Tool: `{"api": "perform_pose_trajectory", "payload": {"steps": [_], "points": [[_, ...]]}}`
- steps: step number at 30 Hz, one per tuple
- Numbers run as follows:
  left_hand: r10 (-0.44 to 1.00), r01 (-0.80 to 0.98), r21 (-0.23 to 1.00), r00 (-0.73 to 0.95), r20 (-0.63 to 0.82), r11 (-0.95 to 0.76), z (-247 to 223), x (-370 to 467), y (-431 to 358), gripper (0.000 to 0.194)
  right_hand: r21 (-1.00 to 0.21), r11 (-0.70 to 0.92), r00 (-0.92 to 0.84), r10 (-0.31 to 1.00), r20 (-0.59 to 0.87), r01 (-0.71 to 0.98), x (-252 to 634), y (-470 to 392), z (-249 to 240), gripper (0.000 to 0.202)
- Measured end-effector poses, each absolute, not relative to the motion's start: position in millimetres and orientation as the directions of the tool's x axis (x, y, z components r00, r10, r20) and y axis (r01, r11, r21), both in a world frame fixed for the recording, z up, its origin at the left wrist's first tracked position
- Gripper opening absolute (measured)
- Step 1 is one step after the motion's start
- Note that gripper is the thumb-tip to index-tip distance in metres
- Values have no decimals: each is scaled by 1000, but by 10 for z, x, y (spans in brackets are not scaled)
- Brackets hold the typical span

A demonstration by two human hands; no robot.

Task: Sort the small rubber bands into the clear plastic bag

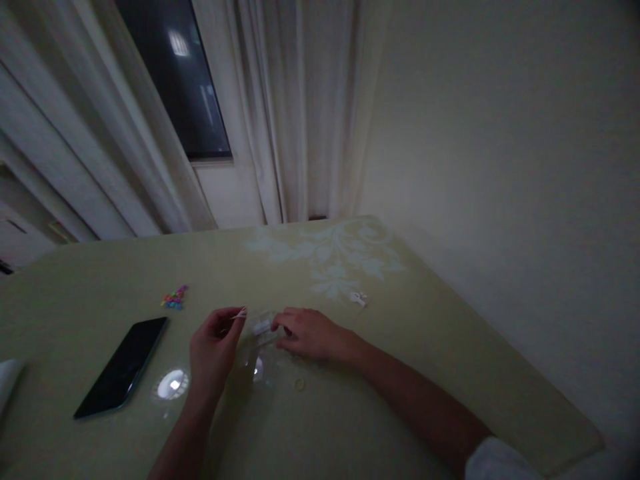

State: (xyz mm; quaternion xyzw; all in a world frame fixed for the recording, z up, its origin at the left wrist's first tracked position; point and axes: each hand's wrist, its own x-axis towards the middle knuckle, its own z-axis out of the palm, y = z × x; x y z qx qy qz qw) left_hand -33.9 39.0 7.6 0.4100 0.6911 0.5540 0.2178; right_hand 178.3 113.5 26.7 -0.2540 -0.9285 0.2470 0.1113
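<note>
My left hand [216,340] pinches a small, thin white piece [240,313] between thumb and fingertips, above the table. Just to its right lies a clear plastic case [263,327] with something whitish in it. My right hand [305,333] reaches in from the right, its bent fingers at the case's right edge; whether they grip it I cannot tell. A pale ring [299,385] lies on the table below my right hand. Further right sits a small white item [359,299].
A black phone [123,367] lies on the left of the glossy green table [400,427]. Behind it is a little pile of colourful pieces [175,298]. A white object [9,380] shows at the left edge. Curtains and a wall stand beyond the table.
</note>
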Motion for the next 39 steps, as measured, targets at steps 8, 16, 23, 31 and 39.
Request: {"api": "perform_pose_trajectory", "payload": {"steps": [8,16,23,31,39], "points": [[842,760,650,-369,395,28,-71,-399,412,31,-430,804,-868,489,87,410,1756,1089,208,15],[862,910,355,7,507,-216,-84,-412,348,34,-428,812,-871,480,105,396,1754,1093,191,11],[868,943,222,114,483,-247,-102,-428,337,37,-441,809,-874,476,102,389,1754,1090,200,11],[847,963,174,89,524,-208,-174,-385,407,34,-440,815,-878,466,108,378,1728,1089,163,9],[851,955,135,165,498,-264,-172,-255,404,34,-476,779,-840,524,139,408,1802,1201,261,10]]}}
